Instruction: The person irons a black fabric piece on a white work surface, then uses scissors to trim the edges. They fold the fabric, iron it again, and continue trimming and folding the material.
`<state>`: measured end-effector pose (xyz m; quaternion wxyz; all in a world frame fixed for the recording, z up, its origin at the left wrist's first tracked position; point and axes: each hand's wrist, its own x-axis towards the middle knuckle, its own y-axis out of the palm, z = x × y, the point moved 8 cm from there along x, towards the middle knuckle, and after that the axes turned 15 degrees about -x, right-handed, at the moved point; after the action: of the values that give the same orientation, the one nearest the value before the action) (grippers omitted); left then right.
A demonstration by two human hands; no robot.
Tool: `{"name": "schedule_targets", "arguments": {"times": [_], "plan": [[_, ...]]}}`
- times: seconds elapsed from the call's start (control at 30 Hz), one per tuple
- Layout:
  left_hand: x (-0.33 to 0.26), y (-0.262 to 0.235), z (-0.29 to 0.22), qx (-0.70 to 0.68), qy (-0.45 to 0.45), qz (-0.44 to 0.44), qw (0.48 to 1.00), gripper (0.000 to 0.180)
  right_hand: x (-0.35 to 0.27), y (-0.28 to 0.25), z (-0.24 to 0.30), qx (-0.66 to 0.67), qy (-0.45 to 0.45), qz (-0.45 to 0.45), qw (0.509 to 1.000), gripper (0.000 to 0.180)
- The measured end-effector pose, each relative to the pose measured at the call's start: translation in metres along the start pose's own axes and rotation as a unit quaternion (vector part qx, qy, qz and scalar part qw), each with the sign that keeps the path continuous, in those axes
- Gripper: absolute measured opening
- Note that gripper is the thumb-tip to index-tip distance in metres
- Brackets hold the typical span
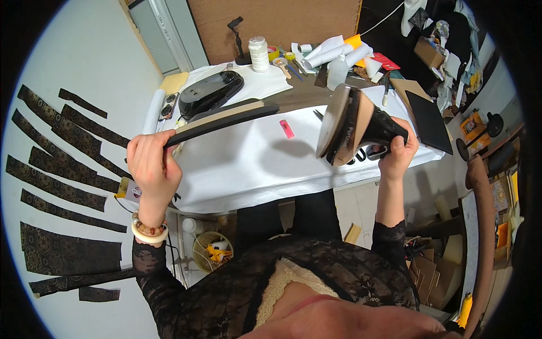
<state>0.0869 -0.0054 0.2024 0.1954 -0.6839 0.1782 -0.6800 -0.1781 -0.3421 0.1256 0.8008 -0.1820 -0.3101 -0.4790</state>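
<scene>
My right hand [401, 148] is wrapped round the handle of a black and bronze clothes iron [361, 127]. The iron is lifted off the table and tipped on its side, its soleplate turned to the left. In my left hand [151, 163] is one end of a long, flat, dark curved piece [226, 125] with a beige layer along it. That piece stretches to the right above the white sheet [237, 164] on the table. Below the iron, black scissor handles [359, 156] partly show. A small pink object [287, 129] lies on the sheet between my hands.
A glossy black case [211, 92] sits at the back left, beside a white jar [258, 55]. Paper rolls [327, 55] and a clear bottle [337, 72] stand at the back. Dark patterned fabric strips [62, 169] hang on the left wall. A bin [212, 254] is below the table.
</scene>
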Motion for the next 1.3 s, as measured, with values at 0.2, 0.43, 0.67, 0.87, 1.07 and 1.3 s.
{"name": "schedule_targets", "arguments": {"times": [0.2,0.43,0.67,0.87,1.07,1.3], "plan": [[0.0,-0.002,-0.01,-0.007,0.011,0.024,1.0,0.031,0.011,0.005,0.014,0.08,-0.093,-0.075,0.99,0.082],[0.005,-0.004,-0.026,-0.009,0.029,0.062,0.998,0.037,0.02,0.015,0.05,-0.084,-0.189,-0.096,0.974,0.097],[0.001,-0.005,-0.029,-0.011,0.032,0.09,0.995,0.045,0.015,0.017,0.055,-0.083,-0.185,-0.088,0.975,0.097],[0.001,-0.007,-0.033,-0.008,0.041,0.103,0.994,0.051,0.011,0.017,0.049,-0.066,-0.177,-0.069,0.98,0.095],[0.002,-0.005,-0.035,-0.003,0.046,0.112,0.993,0.055,0.015,0.017,0.048,0.003,-0.193,0.006,0.981,0.091],[0.001,-0.001,-0.037,0.012,0.043,0.121,0.992,0.052,0.007,0.025,0.06,-0.034,-0.179,-0.021,0.983,0.091]]}}
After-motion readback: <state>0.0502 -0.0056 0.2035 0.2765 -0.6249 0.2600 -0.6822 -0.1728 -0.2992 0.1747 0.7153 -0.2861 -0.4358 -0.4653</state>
